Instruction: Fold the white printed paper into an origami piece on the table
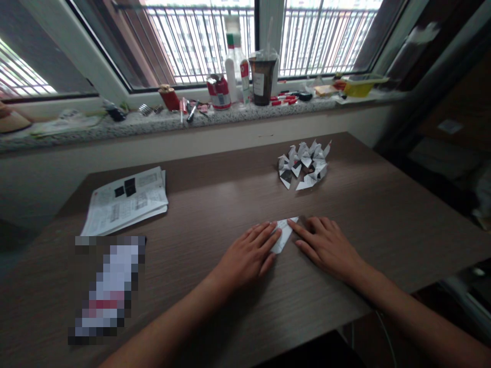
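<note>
A small folded piece of white paper [283,236] lies flat on the brown table, tapering to a point at its upper right. My left hand [251,251] rests palm down with fingers stretched over the paper's left side, hiding part of it. From the right, my right hand [326,245] reaches in, its index fingertip touching the paper's upper edge and the thumb apart below. Behind the hands stands a ring-shaped cluster of folded paper pieces [303,162], pointed and printed in black and white.
A stack of printed sheets [128,199] lies at the table's left, with a pixelated object [109,289] in front. Along the granite windowsill [141,122] stand a dark drink cup [263,76], white bottles [230,71], a red can [218,92], pens and a yellow container [358,87].
</note>
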The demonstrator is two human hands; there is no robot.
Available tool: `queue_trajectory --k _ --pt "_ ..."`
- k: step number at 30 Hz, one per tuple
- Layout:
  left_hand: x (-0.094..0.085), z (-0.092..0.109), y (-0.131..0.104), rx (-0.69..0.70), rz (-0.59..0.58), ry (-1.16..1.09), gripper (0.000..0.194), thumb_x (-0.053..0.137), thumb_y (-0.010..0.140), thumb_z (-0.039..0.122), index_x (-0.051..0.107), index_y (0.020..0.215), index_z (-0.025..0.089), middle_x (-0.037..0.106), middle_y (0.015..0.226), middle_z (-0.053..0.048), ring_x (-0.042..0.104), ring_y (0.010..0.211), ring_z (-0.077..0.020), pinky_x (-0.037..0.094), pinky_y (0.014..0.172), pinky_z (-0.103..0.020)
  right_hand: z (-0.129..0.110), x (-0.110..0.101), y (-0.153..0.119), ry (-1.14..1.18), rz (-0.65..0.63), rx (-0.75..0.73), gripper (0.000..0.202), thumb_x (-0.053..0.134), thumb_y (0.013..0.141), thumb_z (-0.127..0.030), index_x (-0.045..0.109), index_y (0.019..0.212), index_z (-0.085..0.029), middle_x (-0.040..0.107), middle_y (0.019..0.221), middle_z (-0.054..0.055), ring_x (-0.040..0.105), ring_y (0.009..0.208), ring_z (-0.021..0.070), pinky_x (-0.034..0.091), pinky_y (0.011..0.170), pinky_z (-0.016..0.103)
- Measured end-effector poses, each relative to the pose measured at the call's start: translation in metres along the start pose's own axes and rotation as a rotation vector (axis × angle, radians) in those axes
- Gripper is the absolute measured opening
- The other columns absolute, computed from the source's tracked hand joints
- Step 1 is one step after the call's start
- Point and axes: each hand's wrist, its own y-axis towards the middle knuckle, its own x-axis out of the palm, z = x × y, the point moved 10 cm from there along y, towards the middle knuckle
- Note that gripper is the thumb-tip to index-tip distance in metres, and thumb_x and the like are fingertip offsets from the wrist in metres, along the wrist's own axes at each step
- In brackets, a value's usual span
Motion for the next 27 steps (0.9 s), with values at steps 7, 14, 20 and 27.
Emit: queue_trajectory --k 7,14,20,27 --pt "0.003 0.000 -0.001 0.033 -0.017 -0.006 0.060 0.028 0.110 0.048 0.019 0.164 0.024 0.019 0.171 -0.003 0.016 0.158 -0.0185 0.016 0.129 -0.038 0.005 0.003 0.001 0.006 -0.004 0.036 0.056 0.040 0.106 -0.051 0.039 0.159 -0.033 0.062 0.114 0.012 0.053 0.099 0.0295 0.043 0.089 0.044" --pt "0.002 0.000 -0.001 0.033 -0.022 -0.016 0.059 0.027 0.110 0.049 0.018 0.164 0.026 0.019 0.171 -0.002 0.017 0.158 -0.0186 0.015 0.129 -0.038 0.006 0.002 0.001 0.014 -0.011 0.058 0.055 0.039 0.106 -0.050 0.039 0.159 -0.033 0.061 0.116 0.012 0.053 0.101 0.0302 0.044 0.090 0.044" --pt "0.001 0.000 0.000 0.028 -0.037 -0.020 0.058 0.027 0.111 0.048 0.022 0.164 0.026 0.020 0.170 -0.002 0.018 0.157 -0.0191 0.016 0.129 -0.039 0.016 0.004 0.005 -0.024 -0.009 0.135 0.057 0.035 0.107 -0.051 0.037 0.160 -0.032 0.060 0.112 0.012 0.052 0.097 0.0294 0.044 0.088 0.043" --pt "0.002 -0.001 0.000 0.014 -0.037 -0.005 0.056 0.026 0.111 0.046 0.025 0.163 0.025 0.019 0.170 -0.003 0.017 0.158 -0.0183 0.014 0.130 -0.038 0.028 -0.002 0.010 -0.034 0.008 0.186 0.059 0.034 0.107 -0.051 0.040 0.159 -0.025 0.062 0.113 0.014 0.054 0.096 0.0306 0.047 0.088 0.046"
